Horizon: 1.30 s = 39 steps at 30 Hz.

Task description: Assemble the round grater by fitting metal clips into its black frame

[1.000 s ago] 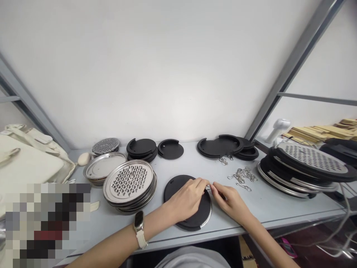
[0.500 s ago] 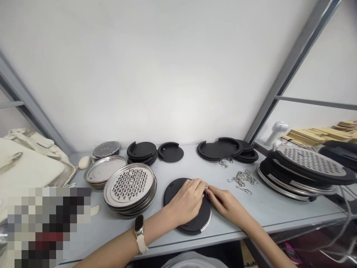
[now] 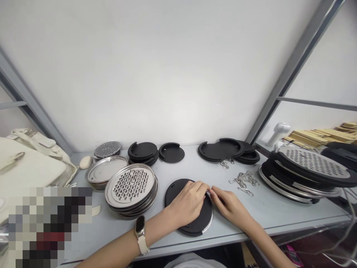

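One black disc (image 3: 205,216) is laid flat near the front of the table (image 3: 192,169), presumably for easy reach. It is partly covered by the left hand (image 3: 187,203), seemingly for steadying; the right hand (image 3: 229,204) is curled against that hand at the disc's right edge, but whether anything is gripped by either cannot be told. Wire clips (image 3: 244,179) are heaped beyond; grater plates (image 3: 132,186) are stacked leftward.

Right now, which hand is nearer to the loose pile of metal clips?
Right. The right hand is just left of the pile of metal clips and closer to the wearer; the left hand is farther left, over the black disc.
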Motion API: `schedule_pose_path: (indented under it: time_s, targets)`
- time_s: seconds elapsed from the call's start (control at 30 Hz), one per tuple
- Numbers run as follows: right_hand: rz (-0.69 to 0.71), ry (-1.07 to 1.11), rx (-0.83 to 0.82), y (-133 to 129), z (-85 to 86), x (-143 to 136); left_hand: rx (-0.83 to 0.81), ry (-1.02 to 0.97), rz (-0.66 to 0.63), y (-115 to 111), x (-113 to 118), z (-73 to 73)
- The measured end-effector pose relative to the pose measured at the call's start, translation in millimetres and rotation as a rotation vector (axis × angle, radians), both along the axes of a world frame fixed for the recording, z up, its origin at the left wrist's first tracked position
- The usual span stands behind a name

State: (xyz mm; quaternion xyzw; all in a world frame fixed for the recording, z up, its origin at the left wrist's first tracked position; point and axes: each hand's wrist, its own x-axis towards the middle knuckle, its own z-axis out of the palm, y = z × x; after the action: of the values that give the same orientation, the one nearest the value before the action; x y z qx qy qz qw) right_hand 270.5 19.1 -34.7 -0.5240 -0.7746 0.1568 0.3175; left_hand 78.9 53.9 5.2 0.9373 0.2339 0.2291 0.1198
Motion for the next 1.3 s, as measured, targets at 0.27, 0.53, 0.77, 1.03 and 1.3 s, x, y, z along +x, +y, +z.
schedule_pose_path:
  time_s: [0.27,0.53,0.77,1.03,1.3]
  targets:
    - [0.045,0.001,-0.122,1.6,6.9,-3.0,0.030,0.033,0.043,0.0,-0.2,-1.2]
    - [0.038,-0.031,-0.099,-0.8,6.1,-2.9,0.045,0.029,0.043,-0.6,-0.3,-0.9]
    - [0.034,-0.057,-0.041,-0.1,3.1,-3.4,0.009,0.013,0.027,-1.3,-1.1,0.4]
    - [-0.001,-0.045,-0.008,1.1,1.4,-2.1,-0.064,0.007,0.036,-1.3,-1.5,-2.0]
    - [0.064,0.005,-0.091,2.6,6.0,-3.3,0.004,0.026,0.048,-0.8,-1.3,-0.1]
